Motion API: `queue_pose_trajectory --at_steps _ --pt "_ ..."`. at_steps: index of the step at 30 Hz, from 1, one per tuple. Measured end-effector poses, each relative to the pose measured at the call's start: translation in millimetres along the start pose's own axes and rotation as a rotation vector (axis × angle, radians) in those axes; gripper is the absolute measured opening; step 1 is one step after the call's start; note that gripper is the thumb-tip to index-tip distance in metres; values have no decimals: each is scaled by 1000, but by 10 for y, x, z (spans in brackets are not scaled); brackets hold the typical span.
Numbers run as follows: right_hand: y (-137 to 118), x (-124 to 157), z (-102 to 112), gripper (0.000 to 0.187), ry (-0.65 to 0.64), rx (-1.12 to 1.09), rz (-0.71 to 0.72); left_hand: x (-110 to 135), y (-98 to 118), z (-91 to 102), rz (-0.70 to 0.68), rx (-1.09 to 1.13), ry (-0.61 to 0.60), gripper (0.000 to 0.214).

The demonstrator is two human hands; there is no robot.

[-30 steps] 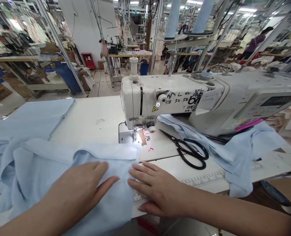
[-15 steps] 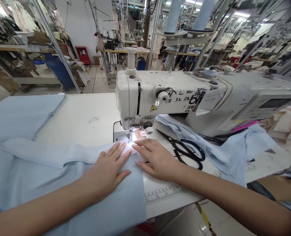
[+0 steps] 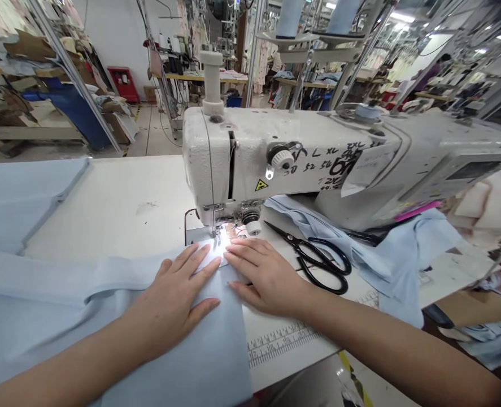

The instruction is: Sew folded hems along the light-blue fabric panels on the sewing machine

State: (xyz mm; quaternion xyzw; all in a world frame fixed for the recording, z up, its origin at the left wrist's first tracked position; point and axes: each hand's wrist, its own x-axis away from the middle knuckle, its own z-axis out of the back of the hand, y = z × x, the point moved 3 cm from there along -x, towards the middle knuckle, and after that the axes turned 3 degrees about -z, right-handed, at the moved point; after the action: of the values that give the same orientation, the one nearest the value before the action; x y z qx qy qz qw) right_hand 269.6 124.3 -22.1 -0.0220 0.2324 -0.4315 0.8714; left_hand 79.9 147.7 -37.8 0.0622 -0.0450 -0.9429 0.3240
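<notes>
Light blue fabric (image 3: 208, 350) lies under both hands, its folded top edge reaching the lit needle area of a white sewing machine (image 3: 242, 147). My left hand (image 3: 178, 299) rests flat on the fabric, left of the presser foot (image 3: 217, 234), with fingers spread. My right hand (image 3: 267, 277) presses its outstretched fingertips on the fabric's right edge, just right of the foot. Neither hand grips anything. Glare hides the exact stitching point. Black-handled scissors (image 3: 322, 257) lie beyond my right hand, blades toward the machine.
More blue fabric (image 3: 25, 192) is stacked at the left of the white table (image 3: 118, 209). Blue strips (image 3: 394, 271) lie behind the scissors, under the machine arm. A printed ruler (image 3: 284, 339) runs near the front edge. Thread cones (image 3: 290, 20) stand above the machine.
The view has shifted slightly, and the machine now sits a little farther left in it. Both hands stay flat on the fabric beside the needle, almost unmoved relative to the machine.
</notes>
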Motion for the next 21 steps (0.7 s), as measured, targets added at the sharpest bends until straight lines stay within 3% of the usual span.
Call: queue_pose_trajectory --at_steps 7,21 --pt "-24 12 -48 49 -114 29 -13 -17 -70 -8 -23 16 -4 56" --pt "25 7 35 43 -97 -39 6 -2 -82 -35 -26 -22 43 56"
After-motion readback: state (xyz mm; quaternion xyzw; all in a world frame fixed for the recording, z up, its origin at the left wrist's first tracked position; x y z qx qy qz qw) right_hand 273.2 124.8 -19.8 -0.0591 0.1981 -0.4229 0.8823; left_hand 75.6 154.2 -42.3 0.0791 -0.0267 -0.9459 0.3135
